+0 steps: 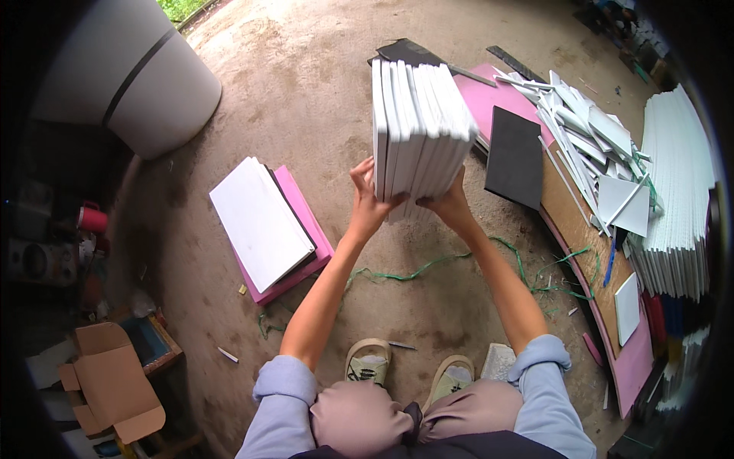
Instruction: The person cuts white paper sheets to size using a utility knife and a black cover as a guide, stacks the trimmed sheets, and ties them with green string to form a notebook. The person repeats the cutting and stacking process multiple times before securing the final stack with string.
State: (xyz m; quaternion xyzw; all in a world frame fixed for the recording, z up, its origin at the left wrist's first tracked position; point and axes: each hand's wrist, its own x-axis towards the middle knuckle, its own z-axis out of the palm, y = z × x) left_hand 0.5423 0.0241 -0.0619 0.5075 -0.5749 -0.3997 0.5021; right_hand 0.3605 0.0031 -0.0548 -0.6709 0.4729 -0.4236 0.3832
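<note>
Both hands hold a thick block of white foam-like boards (424, 141) upright off the ground in front of me, its several layers standing on edge. My left hand (372, 197) grips its lower left side, with the thumb on the near face. On the lower right, my right hand (449, 203) clasps the block, its thumb also toward me; its other fingers are mostly hidden behind. To the left on the floor lies a stack of white boards (260, 222) over a black sheet and a pink board (289, 180). A black board (514, 157) lies right of the held block.
White offcuts (589, 130) pile on a brown board (566, 195) at right, beside a tall stack of white sheets (677, 183). Tangled green string (405, 275) crosses the floor before my shoes. A large white roll (168, 92) stands far left; a cardboard box (118, 382) sits near left.
</note>
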